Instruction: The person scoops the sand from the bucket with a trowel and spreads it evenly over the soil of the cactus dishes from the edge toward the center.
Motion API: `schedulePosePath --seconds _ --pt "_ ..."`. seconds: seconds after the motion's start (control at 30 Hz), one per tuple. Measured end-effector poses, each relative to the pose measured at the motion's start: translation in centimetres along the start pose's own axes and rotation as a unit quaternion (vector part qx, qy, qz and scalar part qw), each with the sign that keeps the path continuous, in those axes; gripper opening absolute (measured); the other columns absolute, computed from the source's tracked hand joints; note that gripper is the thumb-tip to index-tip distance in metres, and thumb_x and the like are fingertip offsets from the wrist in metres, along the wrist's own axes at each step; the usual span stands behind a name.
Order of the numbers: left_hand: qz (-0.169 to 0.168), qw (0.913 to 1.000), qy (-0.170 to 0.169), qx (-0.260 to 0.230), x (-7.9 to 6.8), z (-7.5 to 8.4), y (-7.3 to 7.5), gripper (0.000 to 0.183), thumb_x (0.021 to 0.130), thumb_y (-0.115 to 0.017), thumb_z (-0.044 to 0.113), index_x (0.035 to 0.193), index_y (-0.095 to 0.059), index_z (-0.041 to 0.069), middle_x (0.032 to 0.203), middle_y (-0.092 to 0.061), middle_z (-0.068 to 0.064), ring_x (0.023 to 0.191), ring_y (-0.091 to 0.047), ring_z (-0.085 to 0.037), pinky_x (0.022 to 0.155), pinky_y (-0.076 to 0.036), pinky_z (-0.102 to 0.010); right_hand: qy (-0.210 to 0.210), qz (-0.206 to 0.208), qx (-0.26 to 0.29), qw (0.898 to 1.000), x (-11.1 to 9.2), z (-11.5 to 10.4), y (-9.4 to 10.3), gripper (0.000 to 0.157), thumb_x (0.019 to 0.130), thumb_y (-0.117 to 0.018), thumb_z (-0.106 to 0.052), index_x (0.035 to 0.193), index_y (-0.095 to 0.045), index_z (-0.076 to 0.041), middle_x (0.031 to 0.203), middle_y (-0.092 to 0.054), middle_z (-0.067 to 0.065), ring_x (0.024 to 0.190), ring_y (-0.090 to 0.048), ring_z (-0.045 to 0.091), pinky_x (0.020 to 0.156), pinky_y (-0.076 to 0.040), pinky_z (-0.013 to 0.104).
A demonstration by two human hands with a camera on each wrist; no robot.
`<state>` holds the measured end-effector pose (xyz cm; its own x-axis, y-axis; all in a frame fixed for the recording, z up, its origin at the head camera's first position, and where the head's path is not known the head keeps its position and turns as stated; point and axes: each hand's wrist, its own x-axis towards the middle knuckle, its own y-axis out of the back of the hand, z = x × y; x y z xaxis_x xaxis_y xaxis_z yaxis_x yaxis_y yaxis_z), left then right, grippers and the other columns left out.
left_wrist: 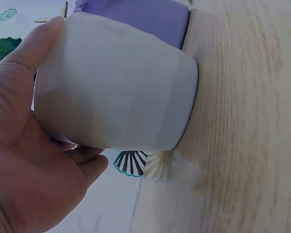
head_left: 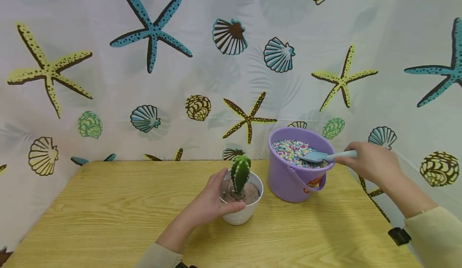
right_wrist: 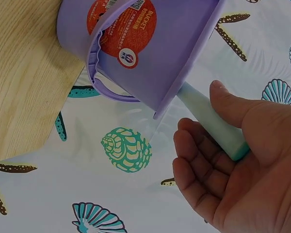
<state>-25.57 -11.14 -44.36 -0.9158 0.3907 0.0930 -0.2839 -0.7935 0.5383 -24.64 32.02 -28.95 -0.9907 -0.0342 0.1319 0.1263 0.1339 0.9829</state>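
Observation:
My left hand (head_left: 208,204) grips a white flower pot (head_left: 240,216), thumb along the near side and fingers around its left rim. A green cactus (head_left: 240,173) stands upright in the pot's brownish soil; the pot's faceted wall (left_wrist: 116,82) fills much of the left wrist view. To its right, a purple bucket (head_left: 288,183) holds many small multicoloured beads (head_left: 290,149). My right hand (head_left: 375,163) holds a pale blue toy shovel (head_left: 315,157) by its handle (right_wrist: 216,124), fingers curled loosely under it. The shovel's blade lies on the beads, its handle crossing the bucket's right rim.
Both pot and bucket stand on a light wooden table (head_left: 119,204), the bucket near its far right corner. The bucket's handle (right_wrist: 94,73) hangs down its side by a red label. Behind rises a white cloth (head_left: 216,3) printed with starfish and shells.

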Motion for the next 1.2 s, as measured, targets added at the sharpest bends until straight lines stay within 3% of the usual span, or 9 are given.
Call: schedulePosePath --seconds 0.27,0.77,1.2 --pt "0.001 1.0000 0.001 -0.006 0.1 -0.2 -0.1 0.124 0.089 -0.093 0.050 0.177 -0.017 0.009 0.177 -0.022 -0.025 0.158 -0.033 -0.049 0.124 -0.034 -0.070 0.004 -0.015 0.005 1.000 0.5 0.2 0.5 0.055 0.104 -0.075 -0.051 0.122 -0.076 0.001 0.091 -0.074 0.009 0.072 -0.060 0.024 0.055 -0.046 0.038" --pt "0.011 0.9998 0.010 -0.017 0.4 -0.1 -0.5 0.126 0.084 -0.097 0.050 0.176 -0.021 0.010 0.173 -0.030 -0.026 0.156 -0.038 -0.048 0.122 -0.037 -0.070 0.013 -0.025 0.002 1.000 1.7 0.8 1.6 0.049 0.106 -0.075 -0.041 0.126 -0.074 0.004 0.105 -0.077 0.018 0.080 -0.065 0.028 0.057 -0.050 0.040" --pt "0.018 0.9996 0.016 -0.017 0.4 0.1 -0.6 0.123 0.084 -0.097 0.049 0.176 -0.023 0.014 0.173 -0.031 -0.024 0.155 -0.040 -0.049 0.122 -0.037 -0.070 0.013 -0.030 0.037 0.999 2.0 1.0 0.9 0.043 0.106 -0.073 -0.037 0.118 -0.075 0.004 0.084 -0.067 0.006 0.071 -0.055 0.024 0.057 -0.042 0.036"
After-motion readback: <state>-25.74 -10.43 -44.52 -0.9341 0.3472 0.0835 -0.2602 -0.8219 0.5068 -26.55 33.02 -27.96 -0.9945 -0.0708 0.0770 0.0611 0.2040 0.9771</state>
